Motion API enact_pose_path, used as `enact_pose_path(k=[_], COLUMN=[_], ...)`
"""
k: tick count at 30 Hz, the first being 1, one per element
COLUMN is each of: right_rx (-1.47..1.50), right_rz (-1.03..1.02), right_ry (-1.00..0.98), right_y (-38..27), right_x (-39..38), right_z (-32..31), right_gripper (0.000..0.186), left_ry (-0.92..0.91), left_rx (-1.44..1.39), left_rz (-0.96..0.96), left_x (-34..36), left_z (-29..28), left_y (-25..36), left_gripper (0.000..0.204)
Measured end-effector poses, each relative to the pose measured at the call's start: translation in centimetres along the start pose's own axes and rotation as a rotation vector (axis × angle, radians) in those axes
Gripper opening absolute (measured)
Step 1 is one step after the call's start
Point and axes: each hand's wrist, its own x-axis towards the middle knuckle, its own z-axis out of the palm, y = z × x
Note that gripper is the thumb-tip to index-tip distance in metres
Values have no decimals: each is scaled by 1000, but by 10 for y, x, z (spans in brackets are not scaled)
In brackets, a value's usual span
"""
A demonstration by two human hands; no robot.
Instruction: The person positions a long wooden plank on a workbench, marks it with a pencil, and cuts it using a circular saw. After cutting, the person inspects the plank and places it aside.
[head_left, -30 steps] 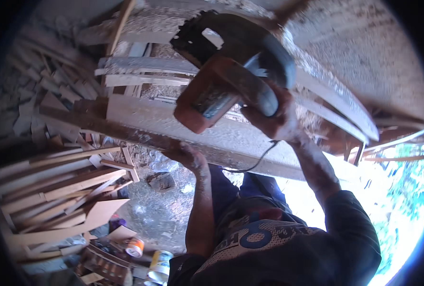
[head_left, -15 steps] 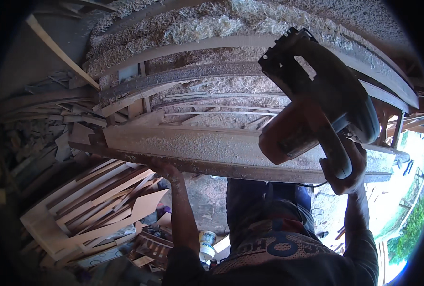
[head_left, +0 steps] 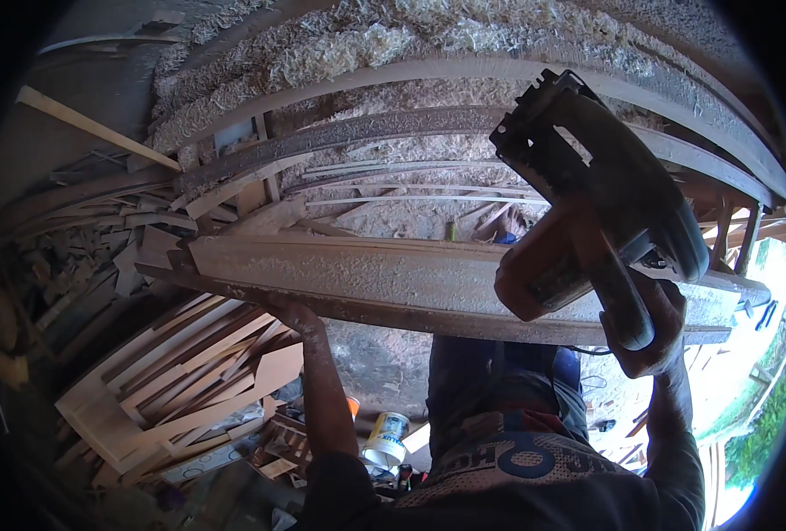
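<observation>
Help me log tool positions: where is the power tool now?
In the head view, the power tool is right of centre, gripped in the right hand, overlapping the right part of the board.

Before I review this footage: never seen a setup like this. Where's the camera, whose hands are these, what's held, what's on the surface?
There's no robot: these are a person's own bare hands. The view comes from a wide fisheye camera on their head, looking down, so straight edges bend near the rim.

The right hand grips the handle of an orange and dark power tool, apparently a circular saw. The left hand is at the near edge of a dark board; its fingertips are hard to make out.

Beside that board runs a pale plank, speckled with sawdust. Beyond are heaps of curly shavings; at lower left, wood strips.
</observation>
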Motion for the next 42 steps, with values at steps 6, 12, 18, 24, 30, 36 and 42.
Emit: enact_pose_path(k=[6, 12, 18, 24, 30, 36, 42], right_rx=[69, 31, -71, 167, 256, 319, -462], right_rz=[-89, -367, -652, -667, -280, 91, -1160], right_ry=[-18, -47, -144, -677, -1247, -1709, -1314], right_y=[-33, -116, -206, -312, -310, -244, -212], right_x=[3, 6, -25, -30, -40, -83, -138], right_z=[17, 61, 124, 266, 488, 718, 901], right_gripper=[58, 57, 63, 60, 64, 69, 57], left_ry=[25, -1512, 138, -502, -552, -448, -302], left_rx=[-185, -2566, -337, 132, 171, 99, 31], left_rz=[78, -161, -550, -707, -814, -896, -942], left_x=[-5, 16, -176, -368, -431, -426, -420], left_z=[12, 14, 3, -82, -121, -135, -144], left_y=[-6, -61, -60, -151, -192, -240, -276], left_gripper=[71, 63, 73, 62, 67, 68, 62])
